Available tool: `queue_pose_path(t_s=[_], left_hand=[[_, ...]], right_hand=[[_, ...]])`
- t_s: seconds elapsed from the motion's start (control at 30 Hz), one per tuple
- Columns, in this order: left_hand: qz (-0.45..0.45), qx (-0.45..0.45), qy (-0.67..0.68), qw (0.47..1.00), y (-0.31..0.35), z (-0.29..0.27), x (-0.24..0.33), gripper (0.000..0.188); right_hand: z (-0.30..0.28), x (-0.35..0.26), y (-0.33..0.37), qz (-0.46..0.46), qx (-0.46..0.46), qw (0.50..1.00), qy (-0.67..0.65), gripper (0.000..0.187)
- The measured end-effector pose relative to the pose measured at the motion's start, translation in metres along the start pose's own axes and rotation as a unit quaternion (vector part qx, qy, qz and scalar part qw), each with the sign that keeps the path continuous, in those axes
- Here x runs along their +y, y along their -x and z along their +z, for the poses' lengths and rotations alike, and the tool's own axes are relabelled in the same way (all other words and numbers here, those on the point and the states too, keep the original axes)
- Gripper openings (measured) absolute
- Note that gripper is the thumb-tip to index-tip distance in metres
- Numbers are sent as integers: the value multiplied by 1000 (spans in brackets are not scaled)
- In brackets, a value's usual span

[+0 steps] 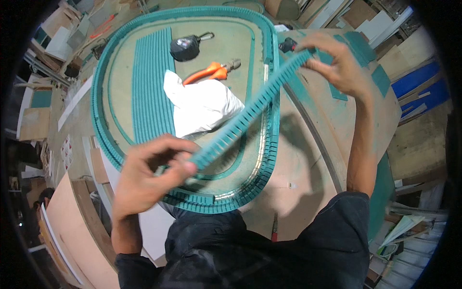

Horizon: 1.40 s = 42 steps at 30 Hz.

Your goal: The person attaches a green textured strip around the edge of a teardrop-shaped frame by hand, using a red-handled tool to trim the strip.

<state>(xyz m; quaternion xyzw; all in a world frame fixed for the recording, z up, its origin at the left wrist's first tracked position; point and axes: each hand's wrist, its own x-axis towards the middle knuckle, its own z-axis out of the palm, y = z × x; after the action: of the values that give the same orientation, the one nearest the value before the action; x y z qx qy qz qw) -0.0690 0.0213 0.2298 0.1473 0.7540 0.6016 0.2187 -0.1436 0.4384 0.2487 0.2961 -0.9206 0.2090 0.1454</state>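
A teal strip with slots cut across it [250,113] slants up to the right in front of me. My left hand [154,171] pinches its near lower end, and my right hand [332,65] grips the far upper end. Beneath it lies a large rounded teal frame [97,113], whose rim is lined with similar slotted strips. A shiny band [264,139] shows along part of its right inner side. Inside the frame are a row of long teal strips [151,86], a white plastic bag [204,106], orange-handled cutting pliers [211,72] and a black pouch with a carabiner [185,48].
The frame rests on a tan work table [298,192]. A dark curved strip [313,130] lies to its right, and a red-handled tool [275,231] is near my lap. Teal pieces [380,79] sit at far right. Boards [72,226] lean at left; blue sheets [418,86] lie right.
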Motion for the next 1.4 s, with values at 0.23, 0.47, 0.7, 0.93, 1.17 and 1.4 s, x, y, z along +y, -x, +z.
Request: queue_pose_path(t_s=[0.23,0.47,0.7,0.93,1.17,1.4], left_hand=[[9,74,-6,997,16,-52,-14,63],[95,90,15,991,39,-85,-77,59],[2,124,-29,992,47,-59,-58,65],[-3,154,-44,987,28,-35,-37,62],[75,191,-72,976,27,-59,-52,59],[66,171,-125,975,16,-61,-71,60]], right_hand=[[22,10,-29,-33,9,997,-68,28],[38,12,-31,-3,-34,990,-139,27],[47,28,-20,-53,-36,984,-164,30],[39,40,-35,-103,13,993,-47,27],[11,46,-61,-162,12,985,-54,29],[26,54,-60,-175,76,974,-122,21]])
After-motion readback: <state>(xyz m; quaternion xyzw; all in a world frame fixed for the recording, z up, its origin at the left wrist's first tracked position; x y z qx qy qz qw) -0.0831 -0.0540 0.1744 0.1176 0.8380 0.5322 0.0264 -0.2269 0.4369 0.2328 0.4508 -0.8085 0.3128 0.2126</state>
